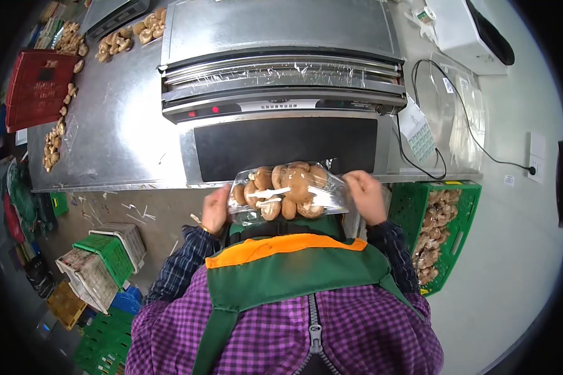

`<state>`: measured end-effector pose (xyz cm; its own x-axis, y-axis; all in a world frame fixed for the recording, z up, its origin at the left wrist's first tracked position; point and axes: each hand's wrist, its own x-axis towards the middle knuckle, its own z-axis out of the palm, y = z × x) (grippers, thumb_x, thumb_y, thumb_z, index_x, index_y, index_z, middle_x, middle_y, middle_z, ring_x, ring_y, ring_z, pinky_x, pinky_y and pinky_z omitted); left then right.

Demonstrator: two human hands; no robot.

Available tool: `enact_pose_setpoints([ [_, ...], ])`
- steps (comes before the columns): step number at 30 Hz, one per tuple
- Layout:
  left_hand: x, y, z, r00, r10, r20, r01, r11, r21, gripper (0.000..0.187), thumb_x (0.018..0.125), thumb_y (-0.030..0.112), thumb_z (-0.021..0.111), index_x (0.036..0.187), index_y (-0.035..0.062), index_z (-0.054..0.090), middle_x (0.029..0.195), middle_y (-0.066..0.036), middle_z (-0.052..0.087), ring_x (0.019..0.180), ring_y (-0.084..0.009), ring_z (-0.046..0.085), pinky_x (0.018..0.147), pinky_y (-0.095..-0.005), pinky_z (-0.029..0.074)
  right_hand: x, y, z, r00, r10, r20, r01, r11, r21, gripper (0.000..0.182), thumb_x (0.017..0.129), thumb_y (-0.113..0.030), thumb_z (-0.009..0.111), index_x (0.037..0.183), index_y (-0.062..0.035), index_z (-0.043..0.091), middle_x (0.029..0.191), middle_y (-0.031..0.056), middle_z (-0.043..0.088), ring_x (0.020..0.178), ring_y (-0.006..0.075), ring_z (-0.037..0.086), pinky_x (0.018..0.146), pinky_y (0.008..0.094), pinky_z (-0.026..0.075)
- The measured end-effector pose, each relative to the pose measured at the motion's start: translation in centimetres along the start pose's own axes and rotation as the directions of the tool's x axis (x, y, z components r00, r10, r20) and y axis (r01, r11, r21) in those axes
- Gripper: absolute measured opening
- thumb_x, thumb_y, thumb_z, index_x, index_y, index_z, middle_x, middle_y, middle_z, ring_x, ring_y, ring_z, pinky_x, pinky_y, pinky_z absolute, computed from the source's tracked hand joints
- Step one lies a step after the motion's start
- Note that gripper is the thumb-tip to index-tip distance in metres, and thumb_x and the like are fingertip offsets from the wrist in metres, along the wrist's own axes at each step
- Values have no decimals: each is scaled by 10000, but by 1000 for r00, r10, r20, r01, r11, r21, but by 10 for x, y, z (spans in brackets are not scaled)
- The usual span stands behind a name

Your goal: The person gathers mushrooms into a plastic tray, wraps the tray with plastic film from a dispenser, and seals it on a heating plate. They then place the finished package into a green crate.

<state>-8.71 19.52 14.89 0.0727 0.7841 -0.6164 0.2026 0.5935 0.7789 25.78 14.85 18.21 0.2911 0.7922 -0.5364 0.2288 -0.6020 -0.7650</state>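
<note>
A pack of mushrooms (288, 190) under clear plastic film is held level in front of my body, at the near edge of the machine. My left hand (216, 209) grips the film at the pack's left end. At the other end, my right hand (366, 195) pinches the stretched film between thumb and fingers. Several brown mushrooms with pale stems show through the wrap; what lies beneath them is hidden. Just beyond the pack is the black plate (288, 147) of the film wrapping machine (281, 78), with rollers and film behind it.
Loose mushrooms (114, 44) and a red crate (40, 87) occupy the left of the metal table (119, 119). A green crate of mushrooms (453, 237) stands low on the right. A black cable (413, 150) crosses the table's right side. Stacked crates (103, 262) stand on the floor at left.
</note>
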Motion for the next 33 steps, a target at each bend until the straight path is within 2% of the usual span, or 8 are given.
enact_pose_setpoints([
  [4,40,-27,12,830,178,528,-304,939,162,149,861,164,580,936,41,620,873,-35,627,747,-97,577,647,-262,480,15,63,72,955,-208,209,182,974,137,203,859,-112,538,986,37,594,894,127,657,799,190,621,754,326,487],
  [6,39,-25,24,769,243,591,-272,961,-41,201,828,109,598,1019,48,595,921,-21,627,812,-108,589,746,-284,482,14,72,107,809,-164,565,-513,271,814,169,842,-71,573,999,-11,559,943,43,602,866,160,589,770,292,473],
  [7,22,-10,38,762,258,594,204,775,-599,231,834,97,586,1060,61,555,990,-44,612,884,-118,578,823,-298,460,10,58,111,748,-248,616,-553,280,785,174,841,-76,579,1001,-11,555,939,41,601,857,153,589,761,287,475],
  [15,-13,55,58,827,324,460,60,763,-643,249,945,200,493,1081,-9,490,790,-76,561,665,-126,543,619,-290,482,-41,-75,61,590,-342,732,-625,380,681,234,833,-112,622,1021,-7,529,910,32,600,779,94,591,695,244,493],
  [20,-73,139,46,940,-1,342,172,867,-469,478,855,398,566,1073,-27,544,953,-113,592,831,-175,577,749,-318,489,-44,-62,61,662,-634,399,82,592,802,274,797,-122,679,989,-1,525,844,27,597,706,87,584,643,218,483],
  [22,-50,113,17,727,261,635,-401,912,84,560,812,446,615,1087,-36,539,1018,-118,597,892,-176,577,766,-314,469,-40,-87,61,817,-413,401,-185,472,862,372,926,-348,503,1037,4,544,863,54,590,819,153,579,744,281,474],
  [28,-38,101,47,813,-27,581,277,896,-346,535,938,445,434,1233,0,432,1132,-97,564,989,-194,567,874,-344,448,-38,-76,24,772,-636,-1,-57,-71,996,772,830,-714,317,1217,-79,522,1349,200,403,1282,337,345,1074,489,254],
  [33,-24,124,92,762,101,639,192,908,-372,581,924,484,434,1311,54,377,1232,-92,514,1110,-237,521,926,-401,443,-44,-28,24,906,-410,-109,310,464,830,692,911,-508,430,1418,-95,203,1451,112,270,1294,250,341,1077,401,279],
])
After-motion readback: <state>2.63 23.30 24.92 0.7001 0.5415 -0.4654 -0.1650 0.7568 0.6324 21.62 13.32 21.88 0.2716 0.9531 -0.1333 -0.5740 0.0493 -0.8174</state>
